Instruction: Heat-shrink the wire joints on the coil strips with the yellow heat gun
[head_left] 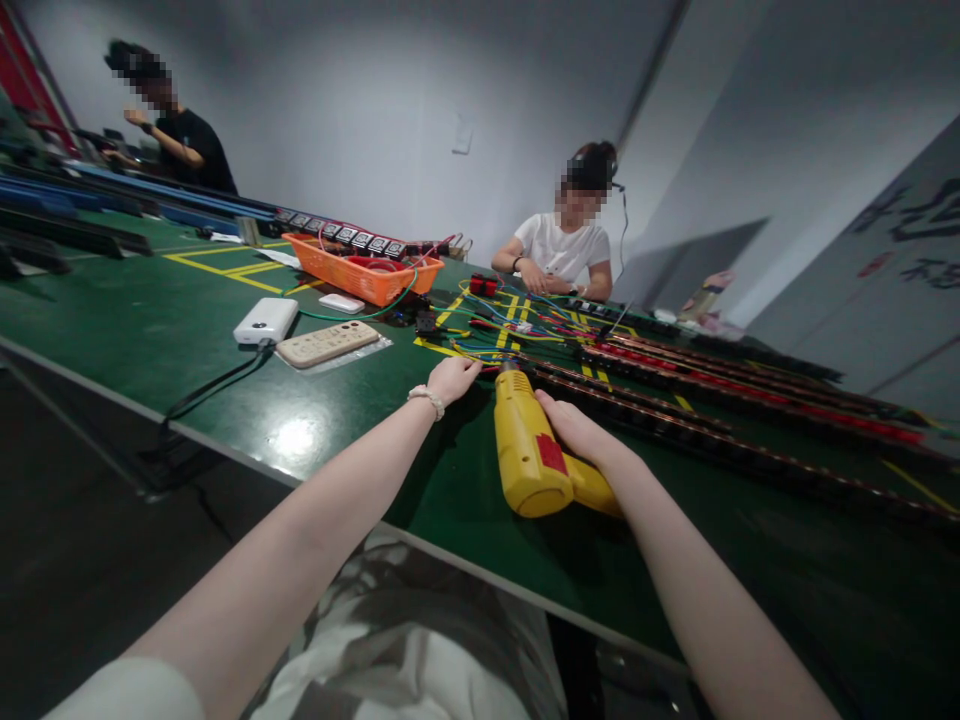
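My right hand [576, 428] is wrapped round the handle of a yellow heat gun [523, 440] with a red patch on its side. Its metal nozzle [510, 365] points away from me, towards wires and long dark strips. Just left of the nozzle, my left hand [453, 378], with a beaded bracelet on the wrist, has its fingers pinched on a red wire [489, 369]. Coloured wires [480, 350] lie spread beyond both hands. A long dark strip [630, 405] with copper-coloured edging runs off to the right from beside the nozzle.
An orange basket [367, 284] holds parts and red wire. Nearer are a white power bank [266, 321] with a black cable and a beige remote control [328, 344]. More strips [750, 385] cover the right side. One person [566, 250] sits opposite; another [187, 150] is far left.
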